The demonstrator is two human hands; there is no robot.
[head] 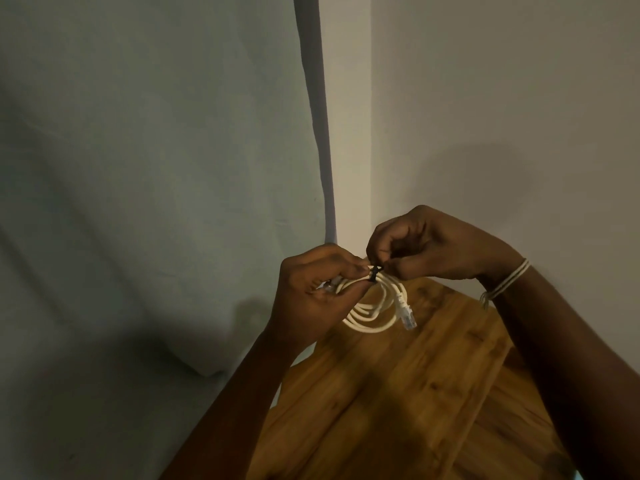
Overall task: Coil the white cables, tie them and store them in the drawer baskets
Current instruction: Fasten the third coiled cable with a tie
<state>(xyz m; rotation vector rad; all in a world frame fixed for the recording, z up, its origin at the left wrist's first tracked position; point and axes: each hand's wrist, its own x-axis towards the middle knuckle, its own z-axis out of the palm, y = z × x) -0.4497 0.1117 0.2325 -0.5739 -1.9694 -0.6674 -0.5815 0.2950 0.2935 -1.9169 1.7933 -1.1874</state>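
A white cable [372,317] hangs in a small coil of several loops above the wooden top, its clear plug [408,320] dangling at the right. My left hand [311,289] grips the coil at its upper left, fingers curled round the strands. A black tie [478,271] is wrapped round the coil at the top. My right hand [440,244] pinches the end of that tie between thumb and fingertips, right beside the left hand. No drawer baskets show in the head view.
A wooden top [398,393] lies below the hands at the lower right. A pale blue curtain [156,168] fills the left side, and a plain wall [502,98] stands behind. A striped band [509,278] circles my right wrist.
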